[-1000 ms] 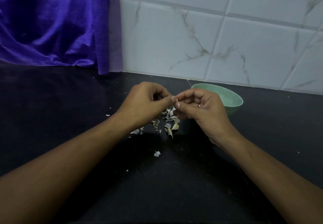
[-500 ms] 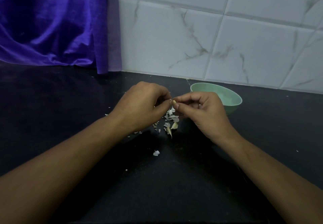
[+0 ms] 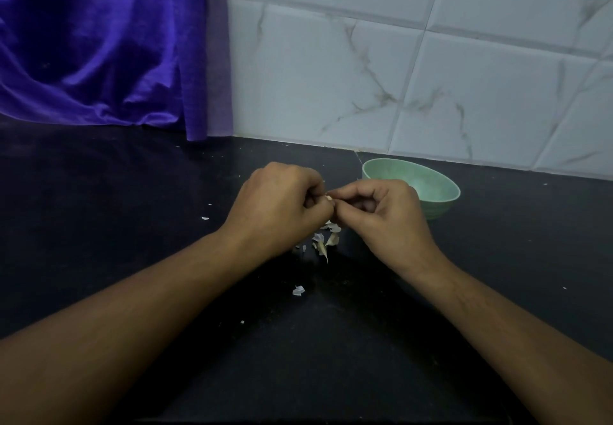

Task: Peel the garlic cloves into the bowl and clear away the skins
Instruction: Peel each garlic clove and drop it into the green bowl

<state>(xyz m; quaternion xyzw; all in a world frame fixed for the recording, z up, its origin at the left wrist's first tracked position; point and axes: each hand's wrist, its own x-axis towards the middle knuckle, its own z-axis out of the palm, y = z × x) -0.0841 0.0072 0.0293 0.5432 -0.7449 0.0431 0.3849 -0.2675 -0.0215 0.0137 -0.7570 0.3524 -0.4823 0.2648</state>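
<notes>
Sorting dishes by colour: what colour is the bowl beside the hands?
Pale mint green; the bowl shows best in the head view, the only one given.

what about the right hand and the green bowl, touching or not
Cannot tell. In the head view the right hand covers part of the green bowl, hiding any gap or contact.

Purple curtain [image 3: 99, 43], marbled white tiles [image 3: 414, 60], black countertop [image 3: 99, 225].

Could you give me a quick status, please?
Left hand and right hand pinch small pale garlic clove. Papery white skins beneath on black countertop. Round green bowl beyond, path clear.
</notes>
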